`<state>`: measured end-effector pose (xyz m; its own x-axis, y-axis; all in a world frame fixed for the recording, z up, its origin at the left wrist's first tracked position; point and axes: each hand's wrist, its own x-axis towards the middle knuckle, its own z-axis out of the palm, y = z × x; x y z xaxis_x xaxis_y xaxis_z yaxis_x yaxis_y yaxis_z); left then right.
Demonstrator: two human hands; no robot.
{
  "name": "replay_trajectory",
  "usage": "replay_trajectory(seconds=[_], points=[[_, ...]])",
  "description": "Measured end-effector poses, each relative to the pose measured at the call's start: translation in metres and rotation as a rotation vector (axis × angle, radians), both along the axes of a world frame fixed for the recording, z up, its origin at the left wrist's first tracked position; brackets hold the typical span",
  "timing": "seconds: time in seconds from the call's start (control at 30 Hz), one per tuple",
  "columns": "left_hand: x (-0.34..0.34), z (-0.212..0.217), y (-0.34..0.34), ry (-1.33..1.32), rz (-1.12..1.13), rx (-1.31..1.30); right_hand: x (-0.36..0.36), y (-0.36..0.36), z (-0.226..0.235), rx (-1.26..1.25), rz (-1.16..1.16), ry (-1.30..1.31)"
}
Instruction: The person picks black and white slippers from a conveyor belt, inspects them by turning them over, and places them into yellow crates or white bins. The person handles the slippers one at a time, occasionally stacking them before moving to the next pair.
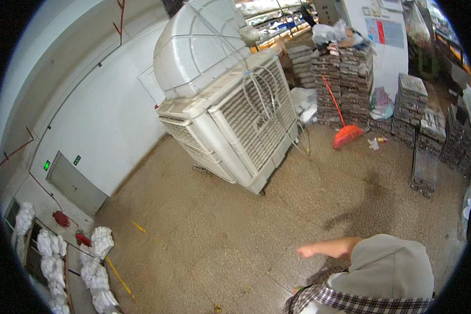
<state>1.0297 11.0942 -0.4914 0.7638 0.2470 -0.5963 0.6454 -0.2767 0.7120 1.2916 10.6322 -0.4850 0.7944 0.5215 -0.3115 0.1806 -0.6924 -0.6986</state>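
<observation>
My right hand point(306, 251) is low over the speckled floor, at the end of a bare forearm coming out of a light grey sleeve point(390, 264). Its fingers look small and blurred, so whether they are curled or apart is unclear, and no object shows in them. A black-and-white checked cloth point(371, 300) runs along the lower edge beside the sleeve. My left hand is out of the picture. Ahead stands a big pale air cooler point(246, 125) with slatted sides and a fat duct point(199, 47); a coiled hose hangs on its side.
A red broom point(347, 136) leans against stacked dark slabs point(341, 83) at the back right. More stacks point(424, 167) line the right side. White wrapped bundles point(97, 272) hang at lower left, near a grey door point(76, 183). Litter point(376, 142) lies near the broom.
</observation>
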Motion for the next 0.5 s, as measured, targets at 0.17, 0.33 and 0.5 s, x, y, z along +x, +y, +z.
replay_trajectory(seconds=[0.17, 0.33, 0.5], points=[[0.205, 0.018, 0.127, -0.065, -0.037, 0.034, 0.072, 0.02, -0.051, -0.385, 0.036, 0.376], [0.413, -0.009, 0.24, -0.158, -0.076, 0.038, 0.134, 0.008, -0.074, -0.474, -0.14, 0.569], [0.571, 0.007, 0.309, -0.05, -0.062, 0.128, 0.306, 0.034, -0.064, -0.605, -0.243, 0.673]])
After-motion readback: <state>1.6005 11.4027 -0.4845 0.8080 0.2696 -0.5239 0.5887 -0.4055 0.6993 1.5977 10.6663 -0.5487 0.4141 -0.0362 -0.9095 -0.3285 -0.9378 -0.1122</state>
